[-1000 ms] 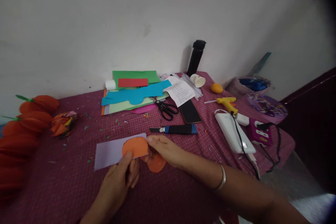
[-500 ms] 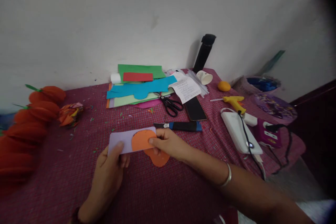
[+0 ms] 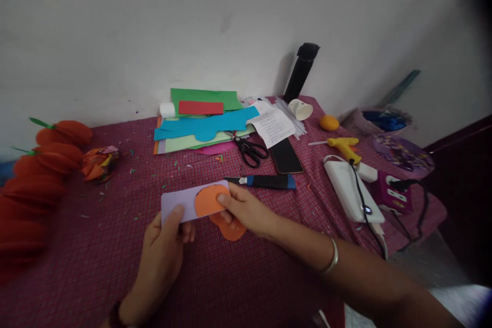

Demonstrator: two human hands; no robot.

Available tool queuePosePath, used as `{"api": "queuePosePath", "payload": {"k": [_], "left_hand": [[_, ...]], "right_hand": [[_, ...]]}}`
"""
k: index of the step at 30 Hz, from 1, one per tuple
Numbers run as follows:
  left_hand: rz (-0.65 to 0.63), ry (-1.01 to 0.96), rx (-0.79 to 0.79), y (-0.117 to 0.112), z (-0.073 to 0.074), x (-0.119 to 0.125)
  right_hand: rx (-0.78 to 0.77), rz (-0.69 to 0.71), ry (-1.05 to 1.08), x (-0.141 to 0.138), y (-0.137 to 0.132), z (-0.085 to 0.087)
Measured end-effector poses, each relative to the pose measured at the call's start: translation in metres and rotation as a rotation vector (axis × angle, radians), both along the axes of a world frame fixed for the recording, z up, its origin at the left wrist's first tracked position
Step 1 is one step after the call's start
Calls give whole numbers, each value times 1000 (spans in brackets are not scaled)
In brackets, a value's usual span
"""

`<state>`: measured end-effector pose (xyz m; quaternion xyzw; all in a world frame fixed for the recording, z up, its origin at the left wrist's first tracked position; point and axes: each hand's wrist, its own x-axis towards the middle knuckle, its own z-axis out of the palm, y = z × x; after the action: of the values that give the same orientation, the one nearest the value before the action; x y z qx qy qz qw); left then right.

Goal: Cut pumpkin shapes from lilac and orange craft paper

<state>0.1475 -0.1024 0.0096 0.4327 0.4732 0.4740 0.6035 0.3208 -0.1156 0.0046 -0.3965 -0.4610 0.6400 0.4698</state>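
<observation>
Between my hands is a strip of lilac paper [image 3: 180,204], raised over the cloth-covered table. My left hand [image 3: 163,241] pinches its left end, thumb on top. At the right end, my right hand [image 3: 246,210] presses a rounded orange paper cutout [image 3: 207,202] flat against the strip with the thumb. Below the right fingers, more orange paper [image 3: 230,230] with a curved edge shows, partly hidden by the hand and strip. Just beyond the right hand lies a utility knife [image 3: 269,181] with a black and blue handle.
Behind lie black scissors [image 3: 251,152], stacked coloured paper [image 3: 203,125], a written sheet [image 3: 272,125] and a phone [image 3: 286,158]. At right are a yellow glue gun [image 3: 344,147], a white power bank [image 3: 353,192] and a purple socket box [image 3: 392,193]. Orange paper pumpkins [image 3: 42,189] stand at left.
The view has shifted slightly. The lilac strip's right end is tilted up a little more, and my right thumb has shifted slightly on the orange cutout. Both hands keep their hold.
</observation>
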Motion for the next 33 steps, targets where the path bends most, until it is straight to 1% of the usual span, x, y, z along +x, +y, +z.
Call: {"api": "queuePosePath", "payload": {"k": [3, 9, 14, 19, 22, 25, 27, 30, 33], "left_hand": [[7, -22, 12, -1, 0, 1], [24, -5, 10, -2, 0, 1], [13, 29, 15, -2, 0, 1], [20, 17, 22, -2, 1, 3], [-15, -2, 18, -5, 1, 3], [-55, -21, 35, -8, -2, 4], [-84, 24, 53, -9, -8, 3], [-133, 201, 77, -9, -19, 0], [-134, 331, 66, -10, -27, -2]], "right_hand": [[-11, -19, -10, -2, 0, -1], [-29, -87, 25, -4, -1, -1], [-48, -69, 55, -5, -1, 1], [-72, -67, 71, -5, 0, 0], [-46, -86, 58, -5, 0, 0], [-27, -117, -2, -6, -1, 2], [-23, -148, -63, -6, -1, 3], [2, -194, -152, -8, -3, 3], [16, -210, -227, -10, -5, 2]]}}
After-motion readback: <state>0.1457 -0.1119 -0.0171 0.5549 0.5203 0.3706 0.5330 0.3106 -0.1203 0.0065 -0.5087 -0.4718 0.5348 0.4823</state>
